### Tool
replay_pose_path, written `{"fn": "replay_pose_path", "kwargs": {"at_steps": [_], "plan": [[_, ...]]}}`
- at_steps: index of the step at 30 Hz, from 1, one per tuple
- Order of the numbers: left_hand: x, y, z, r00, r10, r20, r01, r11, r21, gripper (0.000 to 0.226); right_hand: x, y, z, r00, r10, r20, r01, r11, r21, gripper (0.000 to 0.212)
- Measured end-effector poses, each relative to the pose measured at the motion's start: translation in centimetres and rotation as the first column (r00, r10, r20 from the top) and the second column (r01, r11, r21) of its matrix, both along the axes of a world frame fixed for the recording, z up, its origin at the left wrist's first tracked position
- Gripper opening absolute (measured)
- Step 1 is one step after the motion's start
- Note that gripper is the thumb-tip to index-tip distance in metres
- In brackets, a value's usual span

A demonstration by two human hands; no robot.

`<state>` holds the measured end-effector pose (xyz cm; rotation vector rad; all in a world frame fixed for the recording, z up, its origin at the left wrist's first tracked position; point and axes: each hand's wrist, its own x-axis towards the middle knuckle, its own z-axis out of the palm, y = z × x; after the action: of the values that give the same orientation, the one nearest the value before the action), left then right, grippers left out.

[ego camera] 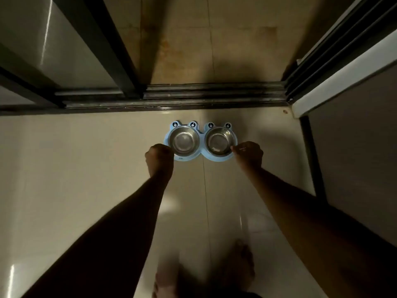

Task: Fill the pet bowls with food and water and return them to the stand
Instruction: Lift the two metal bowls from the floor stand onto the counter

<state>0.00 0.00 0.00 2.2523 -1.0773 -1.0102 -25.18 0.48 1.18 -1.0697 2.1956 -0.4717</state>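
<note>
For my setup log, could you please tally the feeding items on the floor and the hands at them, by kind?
Steel bowls: 2, left bowl and right bowl
Blue stand: 1
Hands: 2, left hand and right hand
Total: 5

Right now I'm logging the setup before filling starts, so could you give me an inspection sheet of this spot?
Surface: glossy pale tiled floor, bare around the stand.
Job's things: light blue plastic frog-eyed double stand; left steel bowl and right steel bowl seated in it, apparently empty.
Clutter: nothing seen.
Grips: left hand and right hand closed at the stand's ends.
Cables: nothing seen.
Surroundings: dark sliding-door track; bare feet.
</note>
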Motion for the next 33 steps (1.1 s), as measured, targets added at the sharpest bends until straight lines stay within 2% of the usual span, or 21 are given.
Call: {"fn": "replay_pose_path", "kwargs": {"at_steps": [4, 6, 10, 14, 17, 21, 24, 28, 33], "plan": [[-0.8, -1.6, -3.0, 0.994, 0.102, -0.025, -0.101, 0.993, 0.053, 0.035, -0.5, -1.8, -3.1, 0.996, -0.08, -0.03, 0.082, 0.995, 0.052, 0.04], [-0.8, -2.2, -4.4, 0.992, 0.123, -0.027, -0.12, 0.988, 0.092, 0.038, -0.7, -2.6, -4.3, 0.997, -0.058, -0.055, 0.063, 0.993, 0.097, 0.041], [-0.3, -2.9, -5.1, 0.989, 0.148, 0.014, -0.149, 0.983, 0.11, 0.015, -1.3, -3.8, -4.9, 0.998, -0.025, -0.057, 0.033, 0.988, 0.15, 0.036], [-1.3, -3.2, -3.3, 0.985, 0.169, 0.038, -0.172, 0.979, 0.11, 0.028, -1.3, -4.3, -4.1, 0.998, -0.006, -0.06, 0.015, 0.987, 0.159, 0.03], [-1.6, -3.7, -2.4, 0.982, 0.184, 0.052, -0.19, 0.97, 0.15, 0.014, -1.4, -4.7, -3.2, 0.999, -0.013, -0.034, 0.019, 0.985, 0.173, 0.03], [-1.7, -4.2, -0.5, 0.977, 0.212, 0.022, -0.212, 0.964, 0.158, 0.013, -1.6, -4.6, -1.2, 0.997, 0.07, -0.042, -0.061, 0.981, 0.186, 0.028], [-1.7, -4.2, 1.3, 0.977, 0.213, 0.009, -0.212, 0.966, 0.146, 0.017, -1.5, -4.2, 0.1, 1.0, -0.003, 0.0, 0.003, 0.989, 0.149, 0.021], [-1.3, -3.4, 4.0, 0.966, 0.244, -0.089, -0.231, 0.963, 0.137, 0.035, -0.8, -3.6, 2.9, 0.997, -0.044, 0.065, 0.037, 0.993, 0.116, 0.019], [-1.5, -1.6, 11.1, 0.921, 0.306, -0.241, -0.288, 0.952, 0.109, 0.04, -0.7, -2.2, 6.6, 0.98, -0.133, 0.15, 0.122, 0.989, 0.079, 0.023]]}}
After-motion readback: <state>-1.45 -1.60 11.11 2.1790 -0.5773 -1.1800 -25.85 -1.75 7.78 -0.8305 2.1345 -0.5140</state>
